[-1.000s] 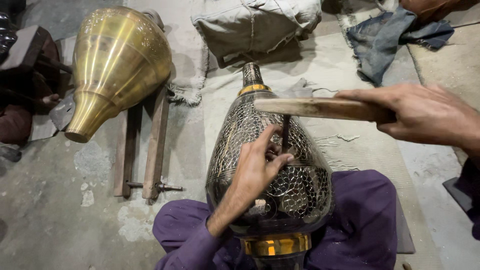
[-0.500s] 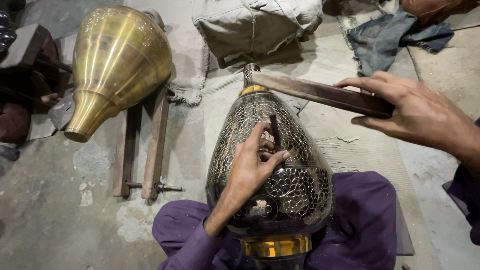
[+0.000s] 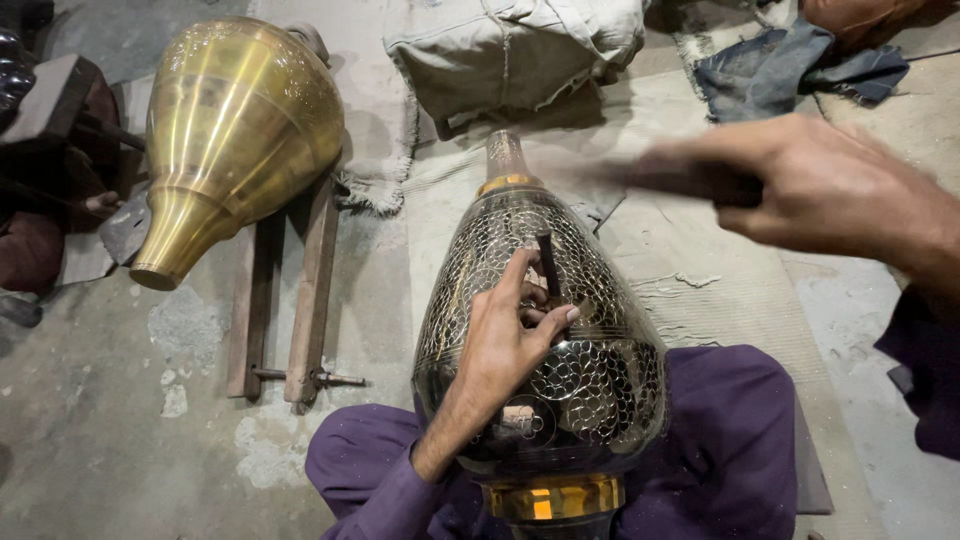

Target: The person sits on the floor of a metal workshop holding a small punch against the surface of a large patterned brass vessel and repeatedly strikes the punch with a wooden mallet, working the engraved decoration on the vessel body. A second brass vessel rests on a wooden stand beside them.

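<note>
A large metal vase (image 3: 545, 350) lies on the person's lap, on legs in purple cloth (image 3: 730, 440), with its narrow neck pointing to the far side. Its body is egg-shaped and dark, covered with a fine cut pattern of small scales and circles, and a plain gold band shines at its near end and another at the neck. The left hand (image 3: 505, 335) rests on the top of the vase, and its fingers are closed around a thin dark chisel (image 3: 549, 268), which stands nearly upright with its tip on the patterned surface. The right hand (image 3: 830, 190) is raised at the right, above the floor and apart from the vase; its fingers are curled around a long dark hammer (image 3: 680, 178), which is very blurred, so its shape is not clear. On the left, a second vase (image 3: 235, 130) of smooth, bright brass lies on its side on two wooden bars (image 3: 290, 290). At the far side there is a grey canvas sack (image 3: 520, 50), folded and soft, and at the far right a blue rag (image 3: 770, 70) lies on a pale woven mat (image 3: 690, 290). The floor (image 3: 90, 440) is rough grey concrete.
</note>
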Available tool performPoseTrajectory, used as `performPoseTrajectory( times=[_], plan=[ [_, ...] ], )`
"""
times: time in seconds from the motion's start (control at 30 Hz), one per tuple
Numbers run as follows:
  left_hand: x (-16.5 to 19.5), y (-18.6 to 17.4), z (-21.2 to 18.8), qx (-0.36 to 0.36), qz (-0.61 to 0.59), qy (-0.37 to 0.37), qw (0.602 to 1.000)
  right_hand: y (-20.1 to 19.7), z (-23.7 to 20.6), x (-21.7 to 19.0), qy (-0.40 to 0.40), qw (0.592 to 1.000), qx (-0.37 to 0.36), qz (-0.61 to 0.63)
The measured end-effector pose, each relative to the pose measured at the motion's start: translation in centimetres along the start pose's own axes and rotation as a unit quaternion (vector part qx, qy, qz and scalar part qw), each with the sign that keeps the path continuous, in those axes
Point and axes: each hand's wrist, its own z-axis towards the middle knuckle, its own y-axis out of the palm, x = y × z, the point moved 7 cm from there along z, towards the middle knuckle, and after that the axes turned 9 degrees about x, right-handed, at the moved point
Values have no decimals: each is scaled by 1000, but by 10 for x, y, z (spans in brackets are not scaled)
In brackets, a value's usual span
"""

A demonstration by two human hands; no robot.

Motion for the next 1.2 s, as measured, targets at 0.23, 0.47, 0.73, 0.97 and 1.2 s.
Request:
performPoseTrajectory(
  times=[0.23, 0.47, 0.73, 0.97, 1.2],
  plan=[
    [-7, 2, 2, -12, 16, -18, 1000, 7, -2, 0, 40, 991, -71, -109],
    [-7, 7, 10, -53, 28, -2, 998, 17, -13, 14, 113, 993, -25, -13],
    [-17, 15, 23, -111, 34, 27, 993, 26, -40, 32, 175, 970, -114, -128],
    [-13, 19, 27, -156, 45, 37, 986, 22, -55, 50, 212, 967, 21, 137],
    [-1, 14, 22, -154, 42, 41, 986, 41, -65, 51, 156, 984, -88, 21]
  ],
)
